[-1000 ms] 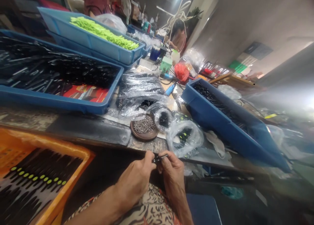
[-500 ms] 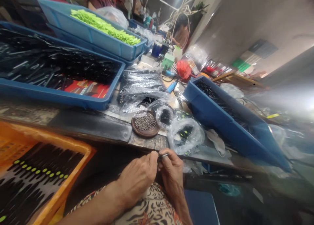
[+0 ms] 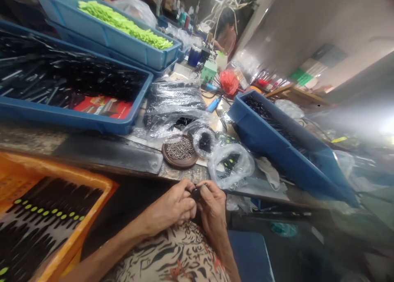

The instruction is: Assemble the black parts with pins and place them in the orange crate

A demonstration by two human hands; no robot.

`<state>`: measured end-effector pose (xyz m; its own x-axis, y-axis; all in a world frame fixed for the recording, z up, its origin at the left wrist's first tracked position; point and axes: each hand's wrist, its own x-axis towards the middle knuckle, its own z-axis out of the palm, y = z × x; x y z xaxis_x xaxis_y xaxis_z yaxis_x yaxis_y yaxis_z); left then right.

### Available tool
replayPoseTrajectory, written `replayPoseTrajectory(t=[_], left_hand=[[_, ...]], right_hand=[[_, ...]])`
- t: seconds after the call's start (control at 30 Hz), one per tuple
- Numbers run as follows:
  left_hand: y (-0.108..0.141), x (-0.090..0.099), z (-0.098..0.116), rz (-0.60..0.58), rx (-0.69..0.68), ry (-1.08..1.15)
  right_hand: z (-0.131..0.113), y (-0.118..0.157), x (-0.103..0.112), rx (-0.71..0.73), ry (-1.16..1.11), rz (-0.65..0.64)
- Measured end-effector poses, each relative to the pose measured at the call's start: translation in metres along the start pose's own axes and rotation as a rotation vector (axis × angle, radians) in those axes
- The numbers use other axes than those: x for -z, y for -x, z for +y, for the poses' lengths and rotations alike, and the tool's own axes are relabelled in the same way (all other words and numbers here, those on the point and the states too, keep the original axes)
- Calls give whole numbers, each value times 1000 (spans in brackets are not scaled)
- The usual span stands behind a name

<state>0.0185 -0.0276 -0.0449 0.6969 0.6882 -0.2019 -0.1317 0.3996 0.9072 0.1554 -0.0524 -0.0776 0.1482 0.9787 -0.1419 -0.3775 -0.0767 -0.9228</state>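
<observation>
Low at 8 o'clock, an orange plastic crate [image 3: 61, 168] holds rows of black handles [image 3: 46, 208] tipped with green dots. At 10 o'clock, a blue plastic tray [image 3: 74, 116] is heaped with long black pieces. At 6 o'clock, over a patterned cloth lap [image 3: 169, 257] and just below the bench edge, the left hand [image 3: 170, 206] and right hand [image 3: 214, 212] meet. Both are closed narrowly, their fingertips pinching one small dark part [image 3: 195, 193], too small to identify exactly. It sits between the hands, its long axis slanting from lower left to upper right, with its thin end toward 2 o'clock, over the right hand. At 12 o'clock, a round brown dish [image 3: 180, 163] holds loose screws [image 3: 180, 150]. Near 1 o'clock lies a clear plastic bag [image 3: 243, 161], and at 2 o'clock a tilted blue tray [image 3: 277, 159] holds more black pieces
</observation>
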Motion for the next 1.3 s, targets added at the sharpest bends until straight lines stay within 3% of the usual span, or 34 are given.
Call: replayPoseTrajectory(t=[0.1,0.2,1.03,1.3], left_hand=[[0,-2,1,-78,73,272],[0,-4,1,-57,95,341],[-5,-11,-3,76,145,363],[-4,-9,0,46,54,269]], right_hand=[[-2,-1,-1,-30,-31,6],[-3,-1,-1,-49,-58,7],[6,3,-6,2,-148,20],[-2,3,-9,18,-40,-15]])
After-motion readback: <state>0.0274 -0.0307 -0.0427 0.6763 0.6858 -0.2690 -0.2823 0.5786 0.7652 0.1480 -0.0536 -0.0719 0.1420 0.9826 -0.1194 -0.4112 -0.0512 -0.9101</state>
